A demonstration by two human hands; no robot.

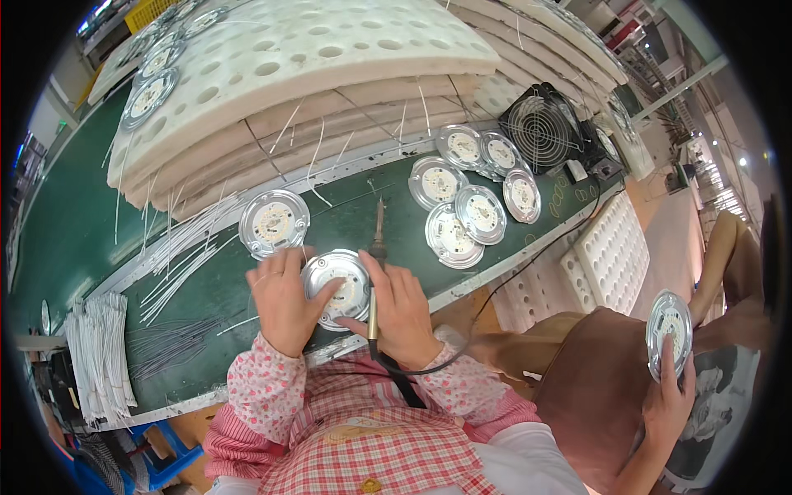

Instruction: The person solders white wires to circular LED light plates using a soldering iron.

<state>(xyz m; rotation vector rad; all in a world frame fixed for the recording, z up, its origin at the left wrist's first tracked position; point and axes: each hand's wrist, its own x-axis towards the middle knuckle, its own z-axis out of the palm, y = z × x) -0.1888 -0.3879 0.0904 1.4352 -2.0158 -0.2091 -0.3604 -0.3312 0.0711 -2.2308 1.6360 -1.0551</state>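
Note:
My left hand [285, 301] grips the left side of a silver round metal plate [338, 272] with a circuit board, thumb across its face. My right hand [396, 313] holds a soldering iron [372, 323], tip pointing up, with its fingers at the plate's right edge. A second round plate [275, 223] lies just above my left hand. Loose white wires [177, 264] lie to the left, with a thick bundle of white wires [99, 359] at the bench's left end and thin grey wires [169, 342] beside it.
The green bench [363, 227] carries stacked perforated foam boards [313, 41], several round plates [454, 231] and a black fan [540, 124]. A cable trails right from the iron. Another person's hand [668, 404] holds a plate at right. A blue stool [169, 458] stands lower left.

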